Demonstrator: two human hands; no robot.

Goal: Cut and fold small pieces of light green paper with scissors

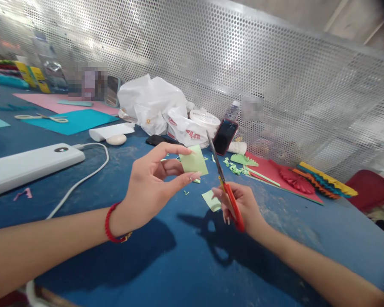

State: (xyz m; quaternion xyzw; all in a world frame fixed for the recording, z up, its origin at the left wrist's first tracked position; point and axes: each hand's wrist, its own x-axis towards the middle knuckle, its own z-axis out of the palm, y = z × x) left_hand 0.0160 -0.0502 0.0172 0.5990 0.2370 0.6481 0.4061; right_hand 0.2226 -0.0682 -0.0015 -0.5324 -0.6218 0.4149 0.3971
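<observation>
Between thumb and fingertips, my left hand (153, 183) pinches a small light green piece of paper (194, 160) above the blue table. My right hand (243, 204) grips red-handled scissors (233, 204) just to the right of it. The blades point up and away, apart from the paper, and look nearly closed. Under the scissors, a second light green paper piece (211, 200) lies on the table, partly behind my right fingers. Small green scraps (235, 167) are scattered beyond my hands.
At left are a white power bank (32, 164) with a cable (73, 181), and cream scissors (41, 117) on blue paper (73, 123). White plastic bags (156, 100) and a phone (225, 135) stand near a perforated metal screen (243, 55). Red paper (265, 168) with folded paper fans (296, 179) lies right.
</observation>
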